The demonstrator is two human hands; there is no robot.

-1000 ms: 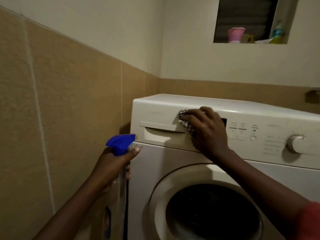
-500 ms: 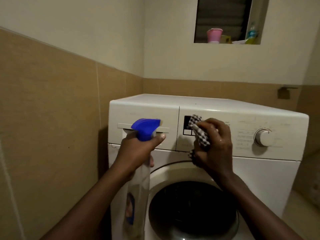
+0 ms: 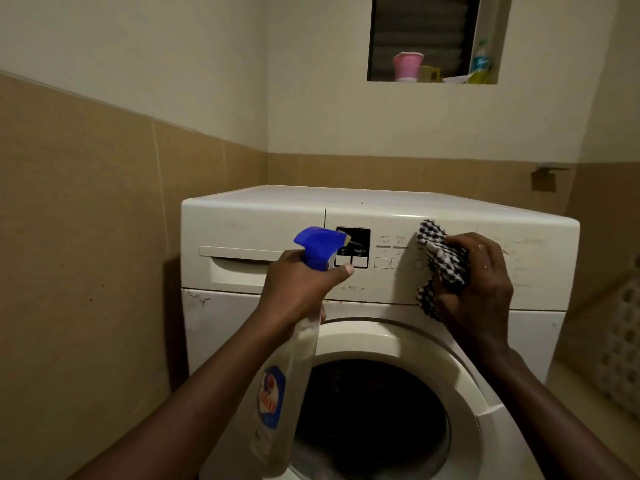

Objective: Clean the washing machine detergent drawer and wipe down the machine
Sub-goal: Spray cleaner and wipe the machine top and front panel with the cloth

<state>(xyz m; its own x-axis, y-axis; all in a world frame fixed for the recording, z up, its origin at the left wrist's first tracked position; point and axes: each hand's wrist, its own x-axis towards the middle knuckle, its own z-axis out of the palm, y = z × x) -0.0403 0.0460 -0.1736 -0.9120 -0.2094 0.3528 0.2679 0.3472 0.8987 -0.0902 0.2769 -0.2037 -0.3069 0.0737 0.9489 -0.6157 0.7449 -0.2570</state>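
A white front-loading washing machine (image 3: 381, 206) stands against the tiled wall. Its detergent drawer (image 3: 239, 261) at the upper left of the front is closed. My left hand (image 3: 298, 285) grips the neck of a clear spray bottle (image 3: 287, 375) with a blue trigger head, held in front of the display panel (image 3: 353, 247). My right hand (image 3: 481, 282) holds a black-and-white checked cloth (image 3: 440, 261) pressed against the control panel to the right of the buttons, covering the dial. The round door (image 3: 398, 344) with dark glass is below.
Tan tiled wall (image 3: 86, 237) runs close along the machine's left side. A wall niche above holds a pink cup (image 3: 408, 65) and a bottle (image 3: 480, 62). A white lattice basket (image 3: 623, 348) stands at the right edge.
My right hand has slid the cloth rightward along the control panel, from beside the drawer to over the dial. My left hand has raised the spray bottle up and to the right.
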